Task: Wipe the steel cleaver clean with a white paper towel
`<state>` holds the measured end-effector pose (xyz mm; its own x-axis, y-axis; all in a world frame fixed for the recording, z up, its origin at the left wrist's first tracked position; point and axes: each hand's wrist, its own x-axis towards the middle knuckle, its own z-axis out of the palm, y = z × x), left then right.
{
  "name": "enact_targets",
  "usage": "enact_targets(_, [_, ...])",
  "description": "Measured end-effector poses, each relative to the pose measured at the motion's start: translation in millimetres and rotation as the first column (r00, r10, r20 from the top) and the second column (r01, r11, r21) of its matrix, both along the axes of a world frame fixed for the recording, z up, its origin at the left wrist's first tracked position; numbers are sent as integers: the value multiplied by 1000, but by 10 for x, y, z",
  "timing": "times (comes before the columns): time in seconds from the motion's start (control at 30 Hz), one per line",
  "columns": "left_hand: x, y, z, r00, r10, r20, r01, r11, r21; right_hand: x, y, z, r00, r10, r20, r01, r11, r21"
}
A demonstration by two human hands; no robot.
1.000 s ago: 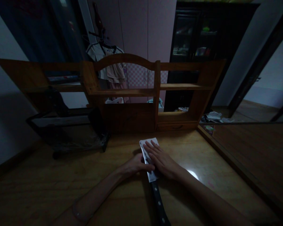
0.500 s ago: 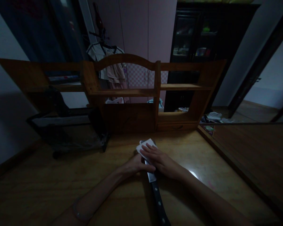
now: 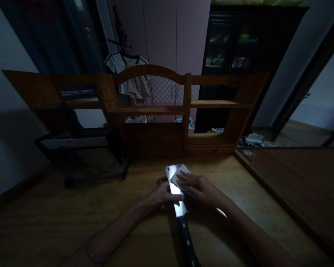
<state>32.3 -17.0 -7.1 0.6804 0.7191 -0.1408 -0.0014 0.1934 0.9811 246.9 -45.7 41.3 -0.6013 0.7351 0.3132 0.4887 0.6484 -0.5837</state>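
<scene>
- While the cleaver (image 3: 180, 210) lies flat on the wooden desk (image 3: 100, 207), its broad blade points away from the person and its dark riveted handle (image 3: 187, 241) runs back toward the camera.
- The left hand (image 3: 161, 194) sits against the cleaver's left edge. Its fingers are loosely curled and the thumb is stretched onto the steel. It rests there rather than closing around anything.
- The right hand (image 3: 202, 188) comes in from the cleaver's right side. It is nearly flat, palm down, with the fingers extended and pressing a folded white tissue (image 3: 180, 173) onto the far half of the blade.
- The tissue covers part of the far right of the blade. The far left corner of the blade, with its small hanging hole, is bare.
- A bright strip of reflected light runs along the blade between the two hands.
- Beyond the cleaver's tip, at the back of the desk, stands a wooden shelf unit (image 3: 153, 107) with an arched top rail and a small drawer low on its right.
- Left of the cleaver and further back is a black wire rack (image 3: 80, 148), too dim to make out what it holds.
- Far beyond the cleaver, clothes (image 3: 133, 83) hang on a stand before a pale pink wardrobe, and a dark glass-fronted cabinet (image 3: 233, 48) stands to the right of them.
- Right of the cleaver, a second, darker wooden surface (image 3: 300, 174) adjoins the desk.
</scene>
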Motion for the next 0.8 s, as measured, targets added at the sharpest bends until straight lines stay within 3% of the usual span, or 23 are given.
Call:
enact_targets(0.2, [6,3,-1,1000,1,2,-1,999,-34,13,52,-88,992,-123,4,123,992,5])
enact_targets(0.57, [4,-46,85,999,-26,45,26,1000,-11,-13,106,-308,981,-97,-170,74,988,-137])
enact_targets(0.8, [4,-32,66,1000,2,27,-2,1000,-9,-37,125,-326,966,-157,-204,127,981,-150])
